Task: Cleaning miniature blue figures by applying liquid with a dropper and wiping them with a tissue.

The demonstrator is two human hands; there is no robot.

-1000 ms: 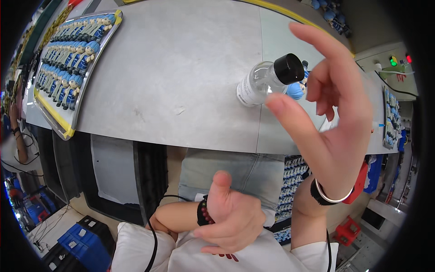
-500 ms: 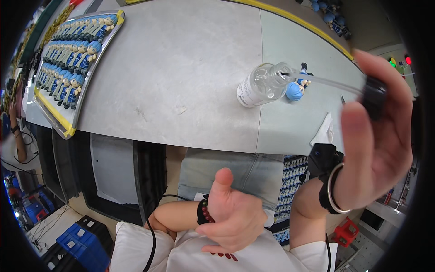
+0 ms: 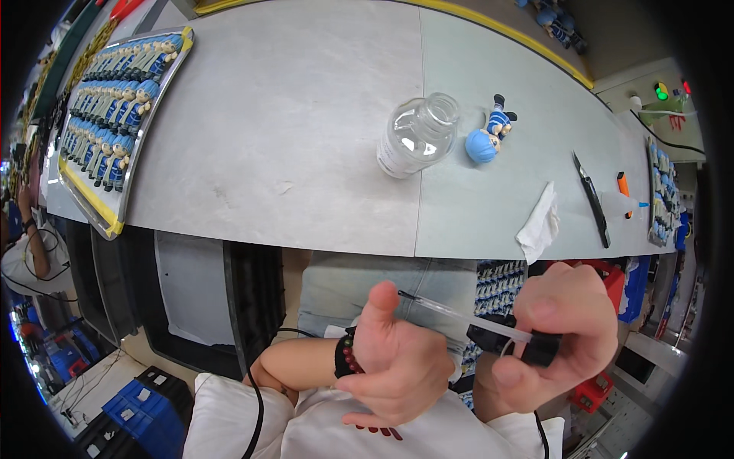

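The right hand (image 3: 562,329), which lifted the black cap off the bottle a second ago, now grips the dropper cap (image 3: 527,346) low near the lap, its glass pipette (image 3: 459,310) touching the loosely curled, empty left hand (image 3: 397,359). The clear bottle (image 3: 417,136) stands uncapped mid-table (image 3: 306,153), beside a blue figurine (image 3: 488,136).

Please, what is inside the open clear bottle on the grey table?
The clear bottle stands uncapped and looks empty or holds clear liquid; I cannot tell which. Its dropper cap is out, in the right hand. A label hides part of its wall.
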